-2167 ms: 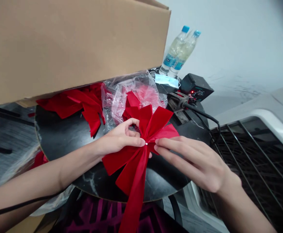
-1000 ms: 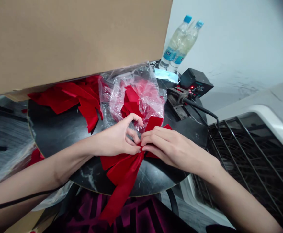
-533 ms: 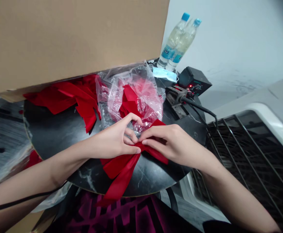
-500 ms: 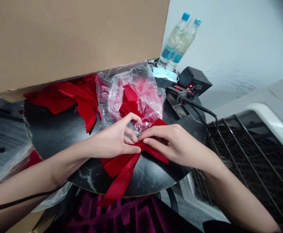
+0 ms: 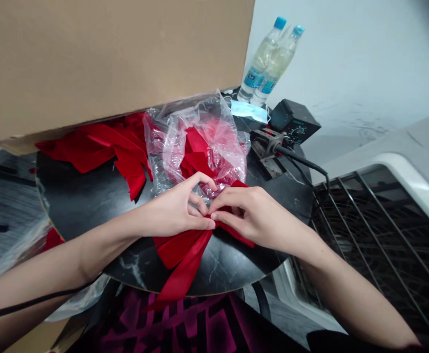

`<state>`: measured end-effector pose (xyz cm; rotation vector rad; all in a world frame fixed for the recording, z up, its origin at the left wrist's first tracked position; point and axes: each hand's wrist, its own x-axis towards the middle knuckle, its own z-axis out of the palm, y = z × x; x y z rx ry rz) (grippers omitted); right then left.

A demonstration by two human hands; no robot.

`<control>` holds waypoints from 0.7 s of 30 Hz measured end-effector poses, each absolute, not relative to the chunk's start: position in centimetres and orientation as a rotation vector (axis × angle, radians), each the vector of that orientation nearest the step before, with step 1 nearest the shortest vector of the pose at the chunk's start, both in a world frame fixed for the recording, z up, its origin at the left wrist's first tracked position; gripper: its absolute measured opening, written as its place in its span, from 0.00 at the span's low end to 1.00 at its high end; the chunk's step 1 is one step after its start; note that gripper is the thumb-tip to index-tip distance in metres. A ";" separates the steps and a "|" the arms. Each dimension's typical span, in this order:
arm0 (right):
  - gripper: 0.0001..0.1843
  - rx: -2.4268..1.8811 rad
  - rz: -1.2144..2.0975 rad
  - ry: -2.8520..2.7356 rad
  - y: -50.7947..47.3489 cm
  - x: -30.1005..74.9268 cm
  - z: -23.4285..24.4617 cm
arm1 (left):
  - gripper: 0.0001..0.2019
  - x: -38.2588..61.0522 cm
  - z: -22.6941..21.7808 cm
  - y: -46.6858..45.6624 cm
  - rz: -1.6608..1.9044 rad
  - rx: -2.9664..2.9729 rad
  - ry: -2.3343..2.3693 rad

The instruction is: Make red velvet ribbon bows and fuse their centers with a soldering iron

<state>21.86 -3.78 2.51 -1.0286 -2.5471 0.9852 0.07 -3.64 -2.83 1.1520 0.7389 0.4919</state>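
Near the front of the round black table (image 5: pixel 133 269), both hands meet on a red fabric bow (image 5: pixel 179 247). My left hand (image 5: pixel 177 208) pinches its middle from the left between thumb and fingers. From the right, my right hand (image 5: pixel 246 211) grips the same middle, its thumb and fingertips close against my left thumb. One loop and a long tail spread to the lower left; the tail hangs over the table edge. Another red part shows under my right hand. The exact fold between the fingertips is hidden. Just beyond stands an open clear plastic bag (image 5: pixel 229 142) with red fabric pieces (image 5: pixel 196 142).
Red fabric strips (image 5: pixel 96 142) lie at the back left beside a large cardboard box (image 5: pixel 115 59). Two bottles (image 5: pixel 253 78), a blue face mask (image 5: pixel 249 112), a black control box (image 5: pixel 295 121) and a corded soldering-type tool in a stand (image 5: pixel 273 147) sit back right. A fan heater (image 5: pixel 376 230) stands right.
My right hand has shifted slightly left, its fingertips closer to my left thumb. The red light on the black control box has gone out. My left hand is nearly still.
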 end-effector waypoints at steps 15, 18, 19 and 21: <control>0.07 -0.856 0.832 -2.541 -4.1 23.0 2.6 | 0.30 -0.3 -2.1 -3.8 0.507 1.005 0.645; 0.08 -0.880 0.761 -2.552 -4.6 23.1 2.4 | 0.29 -0.1 -2.0 -3.9 0.535 1.008 0.646; 0.08 -0.892 0.728 -2.562 -4.7 23.1 2.4 | 0.29 0.0 -1.9 -3.9 0.543 1.007 0.649; 0.09 -0.917 0.673 -2.593 -4.9 23.1 2.5 | 0.29 0.1 -1.9 -3.9 0.556 1.001 0.656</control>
